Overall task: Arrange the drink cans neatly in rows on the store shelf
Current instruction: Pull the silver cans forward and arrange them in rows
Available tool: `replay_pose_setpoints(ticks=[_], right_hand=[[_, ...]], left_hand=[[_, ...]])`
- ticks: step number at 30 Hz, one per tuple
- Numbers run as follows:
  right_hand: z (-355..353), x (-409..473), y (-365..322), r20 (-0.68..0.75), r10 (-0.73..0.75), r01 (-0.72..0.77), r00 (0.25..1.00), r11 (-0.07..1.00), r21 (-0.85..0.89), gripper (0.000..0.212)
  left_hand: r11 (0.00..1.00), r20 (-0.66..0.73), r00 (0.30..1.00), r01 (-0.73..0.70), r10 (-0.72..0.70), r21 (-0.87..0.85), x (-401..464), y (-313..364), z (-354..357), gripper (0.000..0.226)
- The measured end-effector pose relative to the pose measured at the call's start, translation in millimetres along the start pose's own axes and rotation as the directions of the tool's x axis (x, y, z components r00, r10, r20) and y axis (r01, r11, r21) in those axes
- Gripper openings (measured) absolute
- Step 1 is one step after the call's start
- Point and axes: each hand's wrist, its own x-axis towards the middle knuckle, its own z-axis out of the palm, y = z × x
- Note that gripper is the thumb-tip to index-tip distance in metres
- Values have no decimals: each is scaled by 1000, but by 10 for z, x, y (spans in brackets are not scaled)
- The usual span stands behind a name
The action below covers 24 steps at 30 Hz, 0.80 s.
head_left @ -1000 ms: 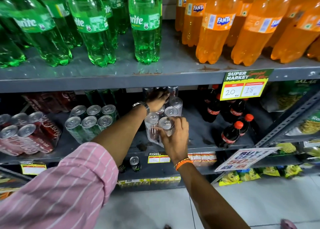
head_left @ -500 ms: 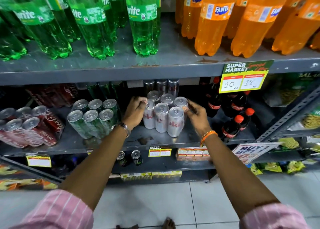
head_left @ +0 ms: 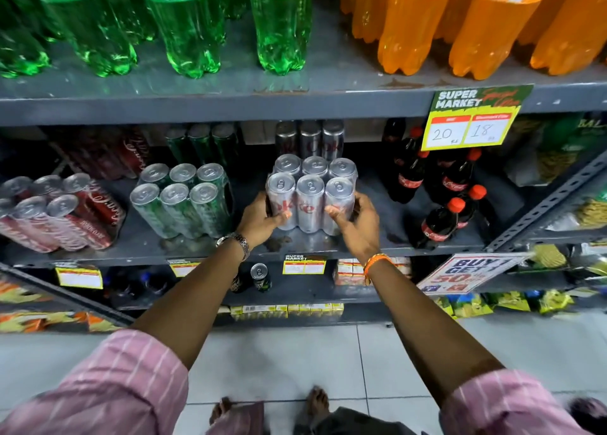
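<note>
Two hands clasp a shrink-wrapped block of six silver drink cans [head_left: 311, 198] on a grey metal store shelf [head_left: 203, 247].

Left hand [head_left: 262, 219] curls at nine o'clock, right hand [head_left: 353, 219] at three; cans stand upright, equally near both.

Free room and obstacles about the silver can block [head_left: 312, 198] on the middle shelf [head_left: 377, 244]. Left: a narrow gap, then the green can block [head_left: 184, 201]. Right: a wider bare strip, then dark cola bottles [head_left: 440, 217]. Behind: three upright silver cans [head_left: 310, 140], close. Above: the upper shelf edge [head_left: 230, 109] caps clearance. Front: open.
</note>
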Motion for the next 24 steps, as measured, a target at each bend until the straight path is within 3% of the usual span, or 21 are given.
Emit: replay_pose_setpoints(ticks=[7,13,24], right_hand=[[-131,30,14,60,-105,112,993,983,-148,43],[-221,-31,39,59,-167,174,984,975,-141,46],[-174,-126,99,36,-129,133,991,980,-145,50]], left_hand=[[995,-80,995,-60,66,80,-111,-57,103,56],[992,-183,977,-97,109,76,-327,-25,280,47],[996,-169,984,-49,62,79,-369,-61,271,43]])
